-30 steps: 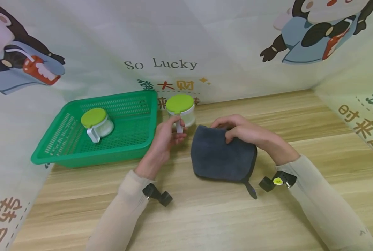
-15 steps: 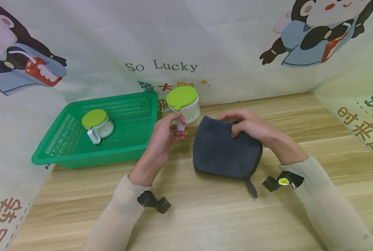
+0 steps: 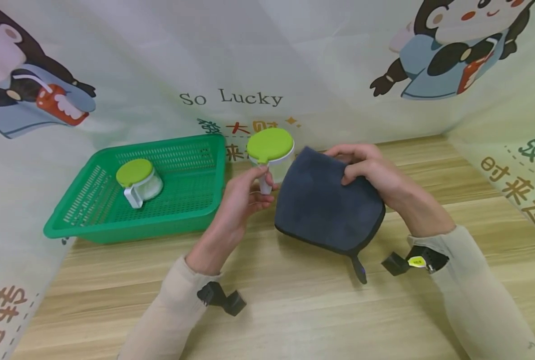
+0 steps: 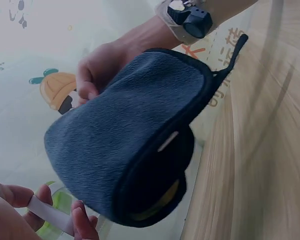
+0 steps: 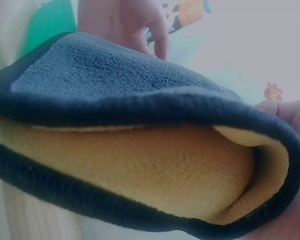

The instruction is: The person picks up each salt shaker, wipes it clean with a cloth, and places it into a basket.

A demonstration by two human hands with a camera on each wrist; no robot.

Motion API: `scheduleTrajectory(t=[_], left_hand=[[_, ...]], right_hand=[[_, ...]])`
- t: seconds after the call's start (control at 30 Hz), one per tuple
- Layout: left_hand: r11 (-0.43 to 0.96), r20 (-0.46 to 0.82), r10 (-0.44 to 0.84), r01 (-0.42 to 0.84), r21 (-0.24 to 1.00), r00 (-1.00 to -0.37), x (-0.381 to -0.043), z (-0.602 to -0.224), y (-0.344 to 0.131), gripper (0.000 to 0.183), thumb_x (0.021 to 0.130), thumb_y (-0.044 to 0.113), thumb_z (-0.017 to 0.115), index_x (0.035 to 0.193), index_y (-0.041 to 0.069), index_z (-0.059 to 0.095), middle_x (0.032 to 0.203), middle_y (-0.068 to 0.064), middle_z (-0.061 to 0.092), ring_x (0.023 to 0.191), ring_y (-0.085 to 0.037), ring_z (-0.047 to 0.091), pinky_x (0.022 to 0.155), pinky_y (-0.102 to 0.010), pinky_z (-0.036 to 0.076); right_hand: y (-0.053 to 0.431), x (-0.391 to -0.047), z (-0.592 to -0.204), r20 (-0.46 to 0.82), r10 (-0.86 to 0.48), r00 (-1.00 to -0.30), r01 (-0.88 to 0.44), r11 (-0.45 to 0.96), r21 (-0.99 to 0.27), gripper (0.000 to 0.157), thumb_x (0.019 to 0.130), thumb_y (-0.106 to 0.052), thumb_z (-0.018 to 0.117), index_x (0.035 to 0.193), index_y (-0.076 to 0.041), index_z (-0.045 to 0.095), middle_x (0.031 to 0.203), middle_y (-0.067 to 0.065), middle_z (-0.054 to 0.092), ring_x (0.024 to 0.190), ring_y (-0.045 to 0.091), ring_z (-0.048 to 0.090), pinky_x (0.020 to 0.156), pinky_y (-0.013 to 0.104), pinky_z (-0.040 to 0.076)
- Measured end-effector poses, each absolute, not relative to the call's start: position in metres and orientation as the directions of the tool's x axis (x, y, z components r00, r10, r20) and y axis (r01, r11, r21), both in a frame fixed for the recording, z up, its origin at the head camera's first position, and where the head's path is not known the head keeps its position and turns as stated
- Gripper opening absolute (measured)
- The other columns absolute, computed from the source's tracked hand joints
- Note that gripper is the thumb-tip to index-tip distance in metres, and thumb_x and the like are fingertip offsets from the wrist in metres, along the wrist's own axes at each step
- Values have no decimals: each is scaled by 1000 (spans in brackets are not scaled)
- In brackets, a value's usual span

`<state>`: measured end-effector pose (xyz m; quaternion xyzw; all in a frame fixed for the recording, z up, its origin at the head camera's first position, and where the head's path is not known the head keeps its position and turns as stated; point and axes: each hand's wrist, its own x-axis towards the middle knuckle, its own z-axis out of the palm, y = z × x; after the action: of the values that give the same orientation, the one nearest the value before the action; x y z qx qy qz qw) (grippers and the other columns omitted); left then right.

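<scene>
Two grips carry the risk: the left hand (image 3: 242, 200) merely pinches the white handle of the green-lidded jar (image 3: 271, 152), raised at 12 o'clock, so pressure from the folded cloth (image 3: 328, 205) clutched by the right hand (image 3: 371, 172) at 1 o'clock could twist it loose onto the table (image 3: 294, 310).

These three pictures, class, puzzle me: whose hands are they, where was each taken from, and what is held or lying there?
A person wears three cameras: one on the head, one on each wrist. The head view looks down at a wooden table. The left hand pinches the white handle of a green-lidded jar. The right hand grips a dark grey cloth; the right wrist view shows its yellow inner side. A second jar sits in the green basket.
</scene>
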<state>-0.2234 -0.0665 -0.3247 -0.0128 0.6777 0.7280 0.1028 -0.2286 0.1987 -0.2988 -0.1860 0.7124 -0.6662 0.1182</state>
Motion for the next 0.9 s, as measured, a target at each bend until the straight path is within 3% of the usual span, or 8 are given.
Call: scheduleTrajectory(t=[0.3,0.9], left_hand=[[-22,-146,169,-152,988,-975,-216,-327,-64,32,104,39,54,85,15,62,92,0,57,73,-18,60,73,-27,54],[-30,-146,197,-154,988,-970,-211,-326,-58,32,104,37,54,83,14,62,90,1,55,71,-18,59,70,-26,53]], right_hand=[[198,-225,-292,104,-434,-895,-104,-25,-994,53,81,17,49,109,-20,74,102,-2,78,87,15,74,74,28,61],[197,-224,-293,117,-440,-891,-117,-27,-993,53,81,17,48,110,-19,74,102,-1,78,87,15,73,75,28,61]])
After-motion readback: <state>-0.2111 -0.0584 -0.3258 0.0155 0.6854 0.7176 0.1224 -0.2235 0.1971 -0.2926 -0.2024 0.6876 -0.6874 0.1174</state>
